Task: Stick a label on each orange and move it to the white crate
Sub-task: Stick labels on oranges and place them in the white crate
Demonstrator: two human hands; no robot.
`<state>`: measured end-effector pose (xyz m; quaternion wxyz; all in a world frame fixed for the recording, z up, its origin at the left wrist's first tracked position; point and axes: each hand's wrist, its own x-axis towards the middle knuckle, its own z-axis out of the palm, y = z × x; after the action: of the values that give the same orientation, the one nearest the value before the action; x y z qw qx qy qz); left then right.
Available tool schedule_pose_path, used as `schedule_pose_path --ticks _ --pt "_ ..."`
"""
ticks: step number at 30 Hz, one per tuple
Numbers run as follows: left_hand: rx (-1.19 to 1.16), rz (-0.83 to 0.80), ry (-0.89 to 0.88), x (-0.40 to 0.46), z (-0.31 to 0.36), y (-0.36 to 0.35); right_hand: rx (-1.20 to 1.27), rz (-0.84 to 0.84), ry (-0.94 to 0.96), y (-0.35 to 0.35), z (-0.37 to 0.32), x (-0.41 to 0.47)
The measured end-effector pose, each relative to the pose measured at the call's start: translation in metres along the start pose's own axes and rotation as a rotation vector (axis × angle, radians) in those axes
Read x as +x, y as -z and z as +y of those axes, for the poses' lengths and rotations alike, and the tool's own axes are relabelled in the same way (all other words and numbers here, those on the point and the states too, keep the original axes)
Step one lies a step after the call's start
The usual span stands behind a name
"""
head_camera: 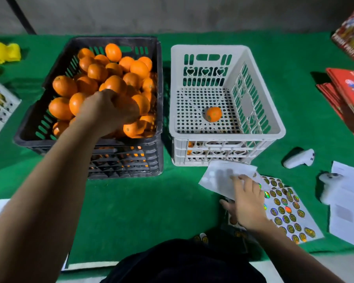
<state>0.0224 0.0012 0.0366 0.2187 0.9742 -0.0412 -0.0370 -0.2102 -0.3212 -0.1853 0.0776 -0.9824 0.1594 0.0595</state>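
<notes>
Left hand [108, 107] deep in black crate [29, 137], fingers curled over an orange [125, 103] on the heap. Right hand [246, 203] spread flat on label sheet [284, 211], gripping nothing. White crate [278, 127] just right of black one, holding one orange [213, 114]; labels nearer right hand.

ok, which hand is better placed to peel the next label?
Right hand: it rests on the holographic round-sticker sheet. Left hand is over in the black plastic crate, gripping an orange.
</notes>
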Motion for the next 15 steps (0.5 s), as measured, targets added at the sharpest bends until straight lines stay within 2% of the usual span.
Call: schedule_pose_path --ticks 2,4,6,9,12,15 --pt "-0.287 0.127 -0.100 -0.003 -0.005 -0.003 -0.123 -0.112 0.030 -0.006 0.010 0.001" --pt "-0.573 0.174 -0.243 -0.028 0.001 -0.010 -0.119 -0.032 0.067 -0.004 0.014 0.004" --pt "-0.768 0.154 -0.315 -0.055 0.008 -0.029 -0.052 0.079 0.059 0.001 0.012 0.006" --pt "-1.060 -0.079 -0.264 -0.089 0.009 -0.064 0.069 0.187 0.030 0.013 0.006 0.006" --pt "-1.120 -0.342 -0.159 -0.112 0.002 -0.099 0.294 0.058 -0.046 0.024 0.005 0.013" --pt "-1.197 -0.463 0.014 -0.124 -0.004 -0.125 0.754 -0.047 -0.053 0.043 -0.001 0.011"
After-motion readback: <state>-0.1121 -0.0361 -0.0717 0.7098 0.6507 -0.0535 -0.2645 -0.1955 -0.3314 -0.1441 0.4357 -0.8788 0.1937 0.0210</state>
